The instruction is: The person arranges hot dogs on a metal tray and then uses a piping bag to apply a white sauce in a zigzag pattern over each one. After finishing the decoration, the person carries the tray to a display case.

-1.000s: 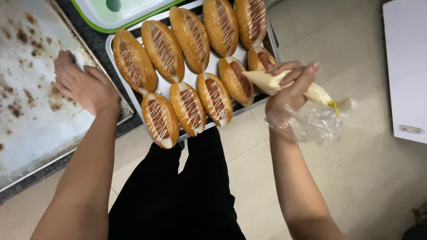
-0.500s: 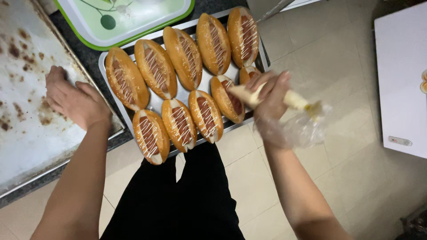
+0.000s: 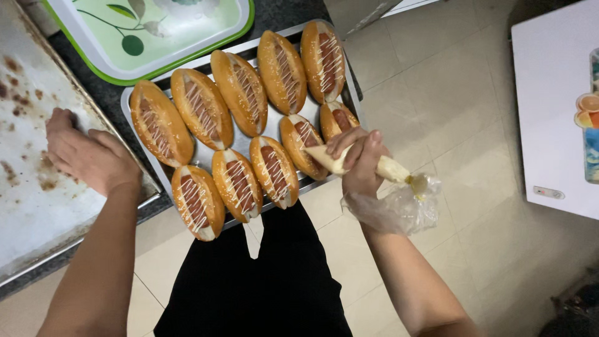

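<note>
Cream-filled piping bag [image 3: 359,163] is lying pinched in the right hand [image 3: 362,163], its tip pointing left at the nearest bun [image 3: 304,146]; left hand [image 3: 87,154] is resting spread on the stained tray [image 3: 37,206].

Right hand [image 3: 360,163]: squeezing a piping bag [image 3: 374,168], tip pointing at nine o'clock over a sausage bun [image 3: 304,144].
Left hand [image 3: 87,156]: resting flat on the stained baking sheet [image 3: 31,206].
Steel tray [image 3: 206,153]: carrying ten drizzled buns.
</note>
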